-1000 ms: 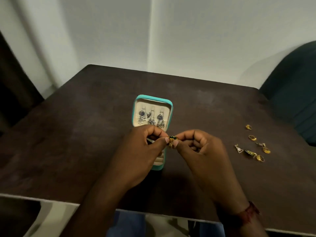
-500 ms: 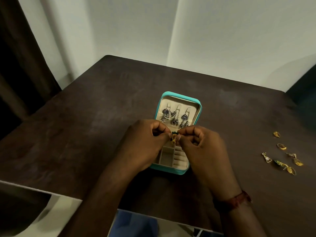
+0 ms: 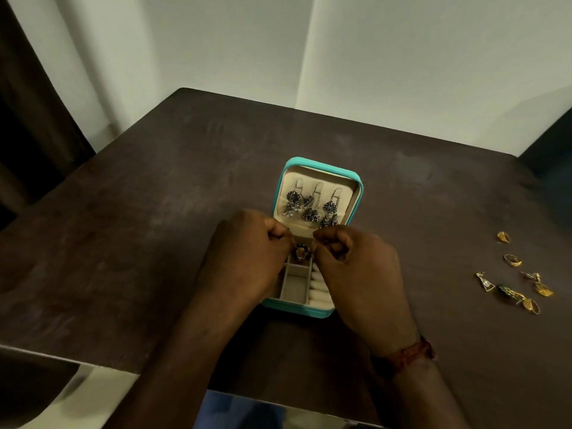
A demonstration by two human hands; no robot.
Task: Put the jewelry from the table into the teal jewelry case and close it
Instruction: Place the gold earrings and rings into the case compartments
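The teal jewelry case (image 3: pixel 356 184) stands open at the table's middle, its cream lid lining hung with three dark silver earrings (image 3: pixel 312 209). My left hand (image 3: pixel 247 258) and my right hand (image 3: pixel 359 267) meet over the case's tray. Both pinch a small gold ring with a dark stone (image 3: pixel 301 252) between their fingertips, just above the tray's compartments (image 3: pixel 294 286). Several gold rings and earrings (image 3: pixel 513 283) lie loose on the table to the right.
The dark brown table (image 3: pixel 154 227) has its near edge at the bottom of the view. A dark chair (image 3: pixel 551 144) stands at the far right, a dark curtain (image 3: pixel 31 103) at the left. White walls rise behind.
Both hands have carried the ring from beside the case's right edge to over its tray and lowered it. The view has shifted left, so the case sits further right in the picture.
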